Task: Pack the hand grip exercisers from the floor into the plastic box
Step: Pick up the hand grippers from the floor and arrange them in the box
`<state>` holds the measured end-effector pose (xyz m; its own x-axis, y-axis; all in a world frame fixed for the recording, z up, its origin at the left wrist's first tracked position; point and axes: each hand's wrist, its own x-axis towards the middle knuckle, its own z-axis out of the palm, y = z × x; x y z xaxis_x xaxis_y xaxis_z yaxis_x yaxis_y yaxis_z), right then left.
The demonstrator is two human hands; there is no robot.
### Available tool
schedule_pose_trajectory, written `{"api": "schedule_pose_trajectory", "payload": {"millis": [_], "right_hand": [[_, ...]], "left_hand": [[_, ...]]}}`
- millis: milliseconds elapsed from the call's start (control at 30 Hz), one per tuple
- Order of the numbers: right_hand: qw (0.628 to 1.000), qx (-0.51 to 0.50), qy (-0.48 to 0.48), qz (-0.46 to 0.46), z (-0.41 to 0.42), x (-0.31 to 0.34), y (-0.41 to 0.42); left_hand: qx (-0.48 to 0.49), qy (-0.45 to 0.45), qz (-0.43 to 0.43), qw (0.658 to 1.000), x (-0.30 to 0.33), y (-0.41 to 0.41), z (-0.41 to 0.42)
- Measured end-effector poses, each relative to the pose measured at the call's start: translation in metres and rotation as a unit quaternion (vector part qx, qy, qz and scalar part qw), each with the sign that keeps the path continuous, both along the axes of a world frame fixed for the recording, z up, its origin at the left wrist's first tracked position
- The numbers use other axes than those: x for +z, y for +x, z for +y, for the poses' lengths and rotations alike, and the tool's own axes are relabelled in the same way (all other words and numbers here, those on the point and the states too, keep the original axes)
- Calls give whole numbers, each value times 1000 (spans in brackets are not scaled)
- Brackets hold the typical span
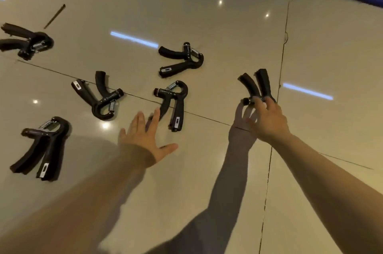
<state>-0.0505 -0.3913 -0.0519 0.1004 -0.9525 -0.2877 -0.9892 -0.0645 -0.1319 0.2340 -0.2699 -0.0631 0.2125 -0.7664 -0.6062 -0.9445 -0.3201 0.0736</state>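
On the glossy beige tile floor (207, 25) I count six black exercisers, each a curved two-handled form with a steel coil spring. My right hand (267, 121) pinches one exerciser (256, 86) at its hinge end, handles pointing away. My left hand (145, 135) is spread flat, fingertips at the handle of a second exerciser (174, 106). I note a thin stick (55, 16) far left.

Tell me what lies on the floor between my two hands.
Head view: only bare floor between left hand and right hand.
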Motion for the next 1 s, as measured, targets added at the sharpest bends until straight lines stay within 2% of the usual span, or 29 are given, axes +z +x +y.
{"api": "schedule_pose_trajectory", "payload": {"millis": [67,133,233,333,567,867,933,1000], "right_hand": [[1000,19,3,10,-19,-4,6],[999,29,33,28,-35,-7,7],[993,74,69,62,-43,-17,4],[993,95,45,60,-34,-25,-2],[985,137,56,86,3,-26,-8],[949,288,62,109,143,-24,-30],[950,289,62,103,149,-23,-30],[963,261,41,56,142,-15,-21]], "left_hand": [[-1,60,17,998,-8,-8,1],[-42,103,-18,994,-11,-11,6],[-74,123,-39,989,-10,-9,9],[-79,135,-34,987,-8,-9,9],[-84,68,-1,994,-10,1,20],[-64,4,33,997,-21,7,26],[-60,-6,39,997,-20,8,24],[-5,-51,82,995,-14,5,23]]}}
